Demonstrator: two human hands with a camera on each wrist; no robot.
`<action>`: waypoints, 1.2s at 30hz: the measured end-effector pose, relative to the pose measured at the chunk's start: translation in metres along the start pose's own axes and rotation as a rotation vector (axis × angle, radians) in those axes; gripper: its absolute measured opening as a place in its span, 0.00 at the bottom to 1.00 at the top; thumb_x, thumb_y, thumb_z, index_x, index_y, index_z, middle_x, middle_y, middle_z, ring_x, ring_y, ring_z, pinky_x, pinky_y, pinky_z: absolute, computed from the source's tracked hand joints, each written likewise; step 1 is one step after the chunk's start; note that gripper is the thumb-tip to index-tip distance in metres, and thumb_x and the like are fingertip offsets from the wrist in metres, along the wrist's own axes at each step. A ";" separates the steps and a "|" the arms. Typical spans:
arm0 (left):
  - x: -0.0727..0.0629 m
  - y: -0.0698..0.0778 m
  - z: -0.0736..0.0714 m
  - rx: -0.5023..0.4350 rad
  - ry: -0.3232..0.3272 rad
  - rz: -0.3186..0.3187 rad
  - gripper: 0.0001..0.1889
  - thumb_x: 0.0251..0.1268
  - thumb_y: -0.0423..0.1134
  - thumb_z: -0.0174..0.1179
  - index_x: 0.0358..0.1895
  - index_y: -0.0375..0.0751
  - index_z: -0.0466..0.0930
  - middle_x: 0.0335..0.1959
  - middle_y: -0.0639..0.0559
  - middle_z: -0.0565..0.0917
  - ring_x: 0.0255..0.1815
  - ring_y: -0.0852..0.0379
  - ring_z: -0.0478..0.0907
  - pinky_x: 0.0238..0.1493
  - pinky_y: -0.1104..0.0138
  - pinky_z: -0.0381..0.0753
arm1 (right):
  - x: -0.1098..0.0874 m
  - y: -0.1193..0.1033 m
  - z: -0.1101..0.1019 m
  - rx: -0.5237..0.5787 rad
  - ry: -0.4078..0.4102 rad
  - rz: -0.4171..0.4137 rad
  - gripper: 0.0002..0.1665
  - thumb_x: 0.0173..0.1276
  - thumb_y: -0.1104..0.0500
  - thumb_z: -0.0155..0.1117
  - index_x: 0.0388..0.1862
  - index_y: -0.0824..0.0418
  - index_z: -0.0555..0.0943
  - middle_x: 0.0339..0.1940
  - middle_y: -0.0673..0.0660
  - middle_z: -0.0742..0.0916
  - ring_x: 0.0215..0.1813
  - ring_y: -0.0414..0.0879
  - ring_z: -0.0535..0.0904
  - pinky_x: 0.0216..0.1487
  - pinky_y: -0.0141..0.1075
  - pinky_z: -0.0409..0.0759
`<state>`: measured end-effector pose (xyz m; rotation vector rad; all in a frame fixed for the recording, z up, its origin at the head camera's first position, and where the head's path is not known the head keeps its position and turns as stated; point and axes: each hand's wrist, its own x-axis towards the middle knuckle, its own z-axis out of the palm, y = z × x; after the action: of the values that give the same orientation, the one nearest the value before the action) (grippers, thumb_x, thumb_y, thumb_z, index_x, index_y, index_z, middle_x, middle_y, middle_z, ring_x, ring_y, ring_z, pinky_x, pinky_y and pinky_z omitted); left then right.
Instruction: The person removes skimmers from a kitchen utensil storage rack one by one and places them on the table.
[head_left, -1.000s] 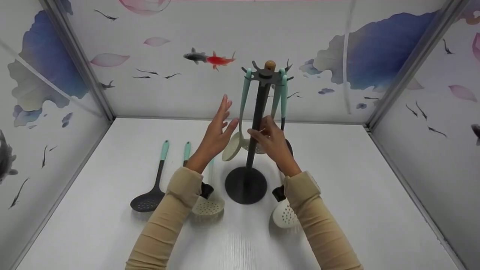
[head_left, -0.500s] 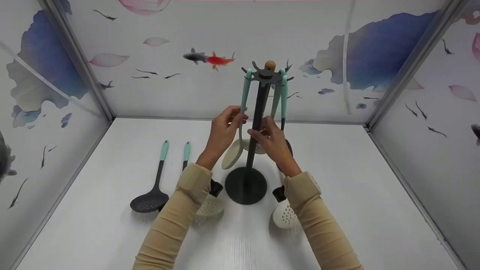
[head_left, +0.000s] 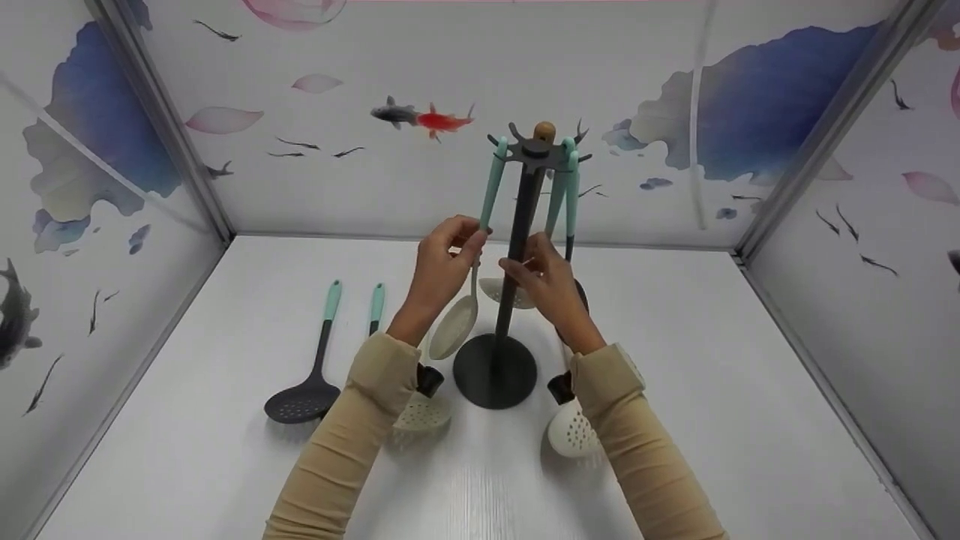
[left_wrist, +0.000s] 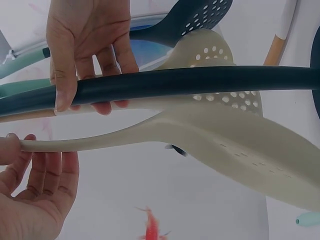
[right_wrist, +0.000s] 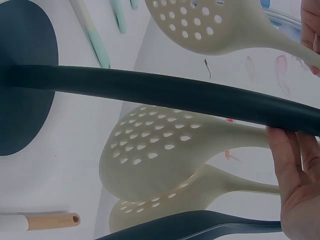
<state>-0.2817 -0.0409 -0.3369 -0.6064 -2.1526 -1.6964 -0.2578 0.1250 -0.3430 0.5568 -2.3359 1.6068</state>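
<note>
My left hand (head_left: 442,259) pinches the handle of a cream slotted spoon (head_left: 455,328), below its mint grip (head_left: 492,187). The grip's upper end is at the left hooks of a black utensil stand (head_left: 495,375); the spoon's head tilts out left. My right hand (head_left: 551,281) holds the stand's pole (left_wrist: 200,80), thumb in front and fingers behind. Beyond the pole hangs a cream skimmer (right_wrist: 150,150), with another cream utensil (right_wrist: 200,192) and a dark one (right_wrist: 200,225) beside it. Their mint handles hang from the right hooks.
On the white table lie a black skimmer (head_left: 304,403) at left and a mint-handled utensil (head_left: 376,304), partly behind my left sleeve. A cream perforated utensil (head_left: 421,414) lies by the left forearm, a white one (head_left: 574,431) by the right. Printed panels (head_left: 337,187) enclose the table.
My left hand has moved from beside the hanging slotted spoon onto its handle and pinches it. The spoon's head has swung left and down. My right hand stays on the pole.
</note>
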 end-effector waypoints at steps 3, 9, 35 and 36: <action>-0.001 0.001 0.000 0.003 0.012 -0.010 0.11 0.68 0.37 0.54 0.49 0.37 0.77 0.36 0.44 0.80 0.35 0.58 0.77 0.36 0.69 0.80 | 0.000 0.000 0.000 -0.003 0.002 -0.004 0.14 0.67 0.61 0.59 0.42 0.69 0.68 0.36 0.61 0.81 0.39 0.57 0.81 0.40 0.32 0.77; -0.002 0.005 0.001 -0.001 0.018 -0.022 0.09 0.67 0.37 0.54 0.47 0.38 0.76 0.37 0.43 0.81 0.36 0.56 0.78 0.37 0.67 0.80 | 0.001 0.001 0.000 -0.009 0.004 -0.006 0.13 0.67 0.61 0.59 0.42 0.69 0.68 0.35 0.61 0.81 0.39 0.57 0.81 0.39 0.31 0.78; 0.000 0.009 -0.002 -0.048 0.050 -0.027 0.10 0.67 0.38 0.55 0.47 0.38 0.76 0.36 0.44 0.80 0.34 0.54 0.77 0.36 0.66 0.81 | 0.001 0.000 0.000 -0.014 0.001 -0.003 0.13 0.67 0.62 0.59 0.43 0.69 0.68 0.36 0.62 0.81 0.38 0.57 0.81 0.40 0.32 0.78; 0.000 0.010 -0.002 -0.058 0.054 -0.028 0.10 0.67 0.37 0.55 0.47 0.38 0.76 0.36 0.44 0.80 0.34 0.54 0.77 0.36 0.66 0.81 | 0.001 0.000 0.000 -0.015 0.000 -0.008 0.13 0.67 0.62 0.59 0.43 0.69 0.68 0.36 0.62 0.81 0.38 0.58 0.81 0.39 0.32 0.78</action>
<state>-0.2767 -0.0411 -0.3284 -0.5419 -2.0913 -1.7742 -0.2584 0.1251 -0.3423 0.5625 -2.3405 1.5848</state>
